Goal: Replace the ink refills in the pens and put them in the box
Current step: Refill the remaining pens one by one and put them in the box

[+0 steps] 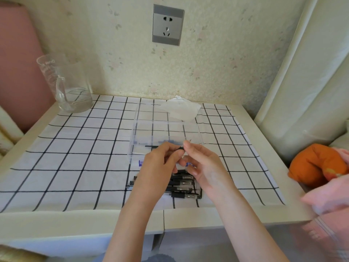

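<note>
My left hand [159,167] grips a black pen [180,148] above the table's middle, its thin end sticking out to the left. My right hand [202,163] pinches the pen's other end with thumb and forefinger. Both hands hover over a pile of several black pens [184,184] lying on the checked cloth. Just beyond the hands stands a clear plastic box [166,133], open on top, with a few thin dark pieces on its floor. The hands hide most of the held pen.
A glass pitcher [68,86] stands at the back left of the table. A crumpled white wrapper [181,108] lies behind the box. An orange cushion [315,165] and pink fabric sit off the right edge. The checked cloth [75,157] covers the table.
</note>
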{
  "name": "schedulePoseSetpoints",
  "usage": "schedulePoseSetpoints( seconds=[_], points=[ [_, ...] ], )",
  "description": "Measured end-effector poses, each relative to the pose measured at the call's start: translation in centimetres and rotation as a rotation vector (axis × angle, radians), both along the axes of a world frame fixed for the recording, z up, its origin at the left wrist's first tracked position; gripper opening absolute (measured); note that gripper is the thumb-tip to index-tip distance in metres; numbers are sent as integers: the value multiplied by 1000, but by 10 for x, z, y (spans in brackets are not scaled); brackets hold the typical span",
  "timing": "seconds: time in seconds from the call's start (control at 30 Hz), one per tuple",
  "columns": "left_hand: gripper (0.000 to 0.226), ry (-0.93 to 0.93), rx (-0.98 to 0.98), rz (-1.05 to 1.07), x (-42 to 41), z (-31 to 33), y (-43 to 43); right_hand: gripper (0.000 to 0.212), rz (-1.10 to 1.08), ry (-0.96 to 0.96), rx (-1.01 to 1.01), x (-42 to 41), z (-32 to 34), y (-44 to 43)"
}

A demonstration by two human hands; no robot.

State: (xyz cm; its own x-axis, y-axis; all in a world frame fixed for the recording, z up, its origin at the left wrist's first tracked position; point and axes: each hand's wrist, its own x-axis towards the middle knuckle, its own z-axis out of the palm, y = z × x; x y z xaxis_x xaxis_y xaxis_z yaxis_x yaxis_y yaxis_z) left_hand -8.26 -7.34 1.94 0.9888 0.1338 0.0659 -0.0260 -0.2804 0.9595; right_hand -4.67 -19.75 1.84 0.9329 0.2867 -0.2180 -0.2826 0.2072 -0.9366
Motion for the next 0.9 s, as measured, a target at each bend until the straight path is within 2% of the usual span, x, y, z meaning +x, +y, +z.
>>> schedulePoseSetpoints(
  seconds=[0.13,0.37,0.57,0.77,0.9],
  points=[
    [11,0,-21,6,-1,1,1,27,6,-4,89,-1,0,0],
    [14,-21,-48,2,-1,3,0,14,-28,-12,44,-1,3,1],
    [14,-38,-105,21,-1,7,0,25,-1,-50,39,1,6,2],
    [12,-21,-83,-1,-1,5,-3,25,-95,-56,-77,1,8,-2],
    [10,14,-104,37,-2,2,2,20,-149,-250,-318,-6,5,-15]
  ],
)
